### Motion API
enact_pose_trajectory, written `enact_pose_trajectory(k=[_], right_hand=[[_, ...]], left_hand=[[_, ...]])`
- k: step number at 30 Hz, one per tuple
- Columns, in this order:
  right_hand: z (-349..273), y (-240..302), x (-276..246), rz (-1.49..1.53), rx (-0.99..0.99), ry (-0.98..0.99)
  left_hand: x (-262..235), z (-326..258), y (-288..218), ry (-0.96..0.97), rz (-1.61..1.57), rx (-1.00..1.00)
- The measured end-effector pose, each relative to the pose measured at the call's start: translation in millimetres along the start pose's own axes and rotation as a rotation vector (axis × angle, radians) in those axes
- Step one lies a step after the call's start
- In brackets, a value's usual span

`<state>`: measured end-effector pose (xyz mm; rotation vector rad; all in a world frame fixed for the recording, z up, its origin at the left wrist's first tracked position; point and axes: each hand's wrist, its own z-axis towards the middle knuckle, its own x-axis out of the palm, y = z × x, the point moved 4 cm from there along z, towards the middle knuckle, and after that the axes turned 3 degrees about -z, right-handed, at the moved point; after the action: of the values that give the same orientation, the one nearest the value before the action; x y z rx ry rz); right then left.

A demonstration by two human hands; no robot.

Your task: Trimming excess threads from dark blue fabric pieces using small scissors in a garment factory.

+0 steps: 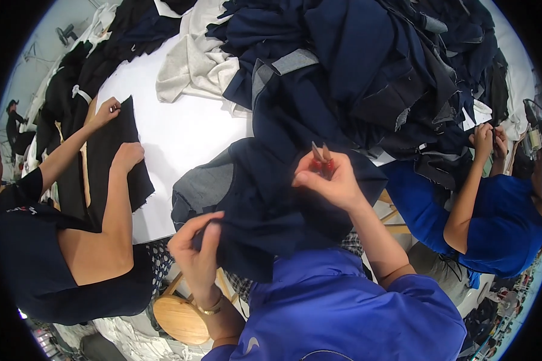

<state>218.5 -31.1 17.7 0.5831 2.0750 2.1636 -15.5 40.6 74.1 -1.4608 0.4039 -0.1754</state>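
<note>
Across my lap and the table edge lies a navy cloth piece [253, 204] with a greyish underside showing at its left. My left hand [194, 249] pinches the near left edge of this cloth between thumb and fingers. My right hand [337, 180] is raised over the cloth's right side. Closed in its fingers is a pair of thread snips [320, 157] with red grips, the metal tips pointing up and away from me. The blades stand clear of the cloth. Part of the snips is hidden in my palm.
A big heap of navy cloth [355, 48] fills the far side, beside light grey cloth [196, 66] on a white tabletop [180, 132]. At left a person handles black cloth [117, 162]; at right another in a blue shirt [500, 210] works. A wooden stool [180, 319] stands low left.
</note>
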Motion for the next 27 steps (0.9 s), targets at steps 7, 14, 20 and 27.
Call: enact_pose_trajectory(k=[7, 14, 20, 27], right_hand=[[3, -4, 39, -0.115, 0.041, 0.227], [7, -19, 25, -0.172, -0.077, 0.051], [9, -19, 26, -0.103, -0.114, 0.029], [9, -16, 28, -0.079, -0.100, 0.019]], left_hand=[[53, 22, 20, 0.131, 0.139, 0.242], [53, 20, 25, 0.060, 0.163, 0.311], [55, 11, 23, 0.021, 0.303, 0.485], [54, 10, 22, -0.035, 0.343, 0.530]])
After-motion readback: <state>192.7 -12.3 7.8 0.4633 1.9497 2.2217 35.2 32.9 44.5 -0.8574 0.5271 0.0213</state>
